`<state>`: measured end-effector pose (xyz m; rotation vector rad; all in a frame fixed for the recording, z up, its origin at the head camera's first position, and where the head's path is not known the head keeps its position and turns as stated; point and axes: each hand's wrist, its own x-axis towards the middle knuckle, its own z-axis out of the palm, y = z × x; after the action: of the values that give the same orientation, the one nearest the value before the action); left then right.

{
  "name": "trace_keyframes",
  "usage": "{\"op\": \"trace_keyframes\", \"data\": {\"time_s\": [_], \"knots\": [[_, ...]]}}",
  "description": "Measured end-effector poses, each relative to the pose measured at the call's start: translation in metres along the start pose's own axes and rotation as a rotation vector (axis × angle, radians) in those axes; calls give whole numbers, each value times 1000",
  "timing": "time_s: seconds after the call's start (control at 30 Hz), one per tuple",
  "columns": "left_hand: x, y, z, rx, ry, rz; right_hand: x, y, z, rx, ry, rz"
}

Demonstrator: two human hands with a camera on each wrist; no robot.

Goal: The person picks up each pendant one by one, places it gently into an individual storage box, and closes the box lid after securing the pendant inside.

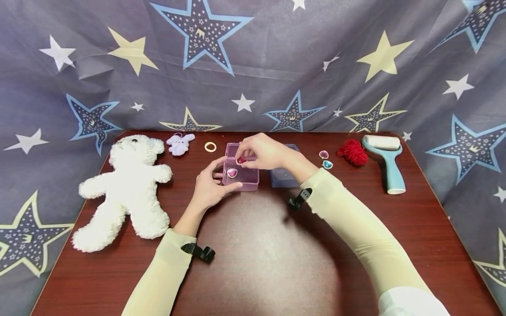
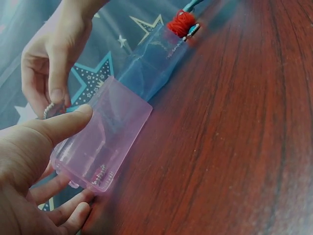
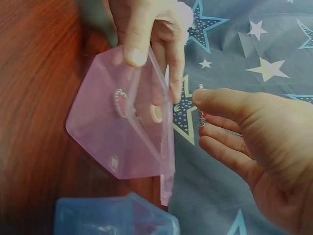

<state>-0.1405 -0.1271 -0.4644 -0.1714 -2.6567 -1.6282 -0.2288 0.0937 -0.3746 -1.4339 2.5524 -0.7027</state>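
The red gem (image 1: pixel 240 161) is pinched by the thumb and fingertips of the right hand (image 1: pixel 264 152); below this grip sits the open pink box (image 1: pixel 250 187) with a pink gem (image 1: pixel 232 173) inside, the left hand (image 1: pixel 208 188) gripping its left end, probably to steady it; right of the grip, a blue box (image 1: pixel 283 183)

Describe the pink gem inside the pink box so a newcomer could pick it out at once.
On the reddish-brown table, the left hand holds an open pink box beside a blue box. Inside lies a pink gem with a beaded rim. Unlike the red gem pinched by the right hand, it isn't held.
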Motion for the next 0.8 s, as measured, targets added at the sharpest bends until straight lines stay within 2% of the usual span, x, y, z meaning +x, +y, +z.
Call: {"op": "trace_keyframes", "data": {"time_s": [0.43, 0.8], "knots": [[0, -1, 0, 9, 1, 7, 7, -1, 26, 2, -111, -19], [1, -2, 0, 3, 1, -13, 11, -2, 37, -1, -188, -56]]}}
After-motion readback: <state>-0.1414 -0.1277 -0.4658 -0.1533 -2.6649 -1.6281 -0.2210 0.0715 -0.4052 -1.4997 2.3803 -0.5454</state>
